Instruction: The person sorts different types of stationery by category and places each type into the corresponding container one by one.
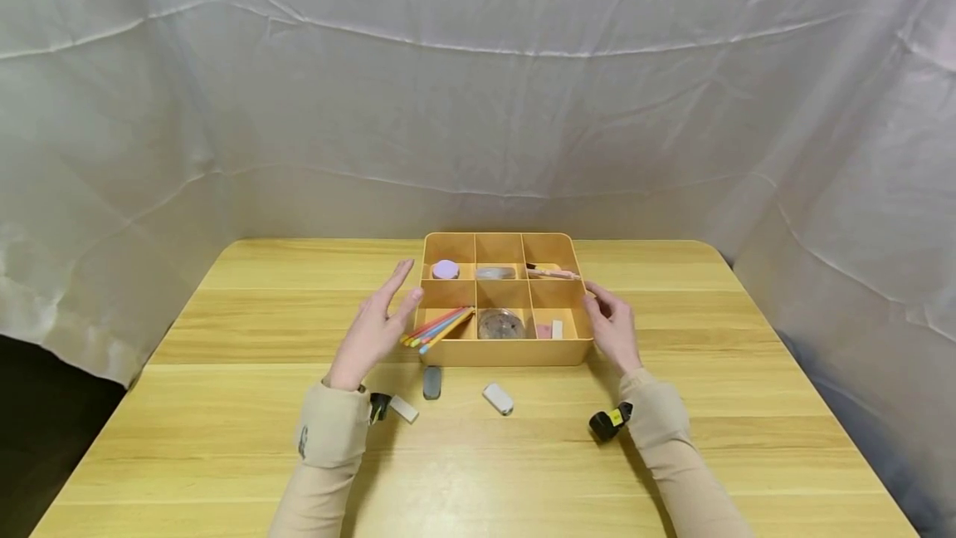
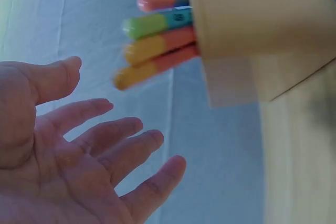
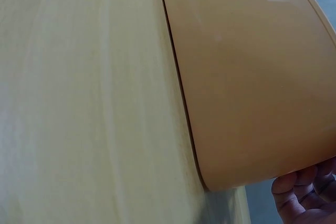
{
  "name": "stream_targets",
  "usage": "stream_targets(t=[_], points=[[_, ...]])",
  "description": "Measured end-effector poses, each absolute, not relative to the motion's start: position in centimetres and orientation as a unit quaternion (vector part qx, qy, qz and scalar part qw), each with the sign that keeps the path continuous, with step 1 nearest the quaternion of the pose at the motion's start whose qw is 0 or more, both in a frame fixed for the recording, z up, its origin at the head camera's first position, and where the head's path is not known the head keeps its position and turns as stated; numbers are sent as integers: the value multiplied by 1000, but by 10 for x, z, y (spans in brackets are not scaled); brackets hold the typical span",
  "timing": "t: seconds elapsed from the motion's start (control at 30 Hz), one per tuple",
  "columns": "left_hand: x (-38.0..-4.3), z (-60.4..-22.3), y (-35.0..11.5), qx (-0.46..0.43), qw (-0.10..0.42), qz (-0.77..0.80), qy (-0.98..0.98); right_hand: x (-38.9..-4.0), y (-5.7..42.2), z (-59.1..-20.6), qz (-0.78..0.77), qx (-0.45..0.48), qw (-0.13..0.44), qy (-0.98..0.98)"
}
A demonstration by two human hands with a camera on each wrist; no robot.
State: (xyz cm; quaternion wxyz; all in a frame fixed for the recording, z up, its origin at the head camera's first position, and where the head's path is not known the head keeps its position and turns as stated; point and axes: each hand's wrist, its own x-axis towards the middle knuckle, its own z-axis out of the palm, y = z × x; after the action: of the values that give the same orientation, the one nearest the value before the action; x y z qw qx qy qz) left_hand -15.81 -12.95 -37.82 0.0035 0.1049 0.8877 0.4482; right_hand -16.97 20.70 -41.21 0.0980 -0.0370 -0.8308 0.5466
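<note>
An orange-tan divided organizer box [image 1: 515, 353] sits near the back of the table. My left hand [image 1: 373, 330] is beside its left side, fingers spread and holding nothing. Near that thumb, several colourful pens [image 1: 442, 327] lean out over the front-left corner; in the left wrist view their coloured ends [image 2: 144, 51] stick out past the box, apart from my palm [image 2: 68, 166]. My right hand [image 1: 614, 329] rests at the box's right side, fingertips right at its wall. In the right wrist view, the fingers [image 3: 286, 184] show at the far end of that wall [image 3: 252, 87].
Box compartments hold a lilac round item [image 1: 446, 270], a clear round case [image 1: 501, 325], a pink pen [image 1: 553, 273] and small pink and white blocks [image 1: 557, 329]. In front lie a grey item [image 1: 431, 383], a white block [image 1: 404, 409] and a white rounded item [image 1: 498, 398].
</note>
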Motion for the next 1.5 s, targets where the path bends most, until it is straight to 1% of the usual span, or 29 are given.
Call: stream_targets(t=[0.13,0.3,0.4,0.53,0.63,0.83,1.1,1.17,1.4,1.5], points=[[-148,-368,-123,99,-27,427,898,-170,206,-413,548,-37,95,-830],[-134,-356,-112,119,-117,385,908,-170,206,-412,548,-36,92,-830],[-125,-350,-104,131,-155,359,911,-170,205,-412,548,-37,93,-830],[-116,-345,-97,153,-178,333,913,-173,205,-415,547,-41,94,-831],[-110,-343,-92,168,-183,320,914,-180,208,-424,548,-44,90,-830],[-103,-342,-82,181,-151,308,922,-193,217,-449,546,-42,101,-831],[-100,-354,-62,224,-130,253,932,-193,218,-453,547,-34,114,-829],[-100,-360,-57,233,-112,240,936,-193,217,-453,548,-35,113,-828],[-97,-376,-40,239,-12,195,951,-192,216,-452,555,-33,109,-824],[-95,-384,-32,239,10,174,955,-191,217,-452,557,-35,107,-823]])
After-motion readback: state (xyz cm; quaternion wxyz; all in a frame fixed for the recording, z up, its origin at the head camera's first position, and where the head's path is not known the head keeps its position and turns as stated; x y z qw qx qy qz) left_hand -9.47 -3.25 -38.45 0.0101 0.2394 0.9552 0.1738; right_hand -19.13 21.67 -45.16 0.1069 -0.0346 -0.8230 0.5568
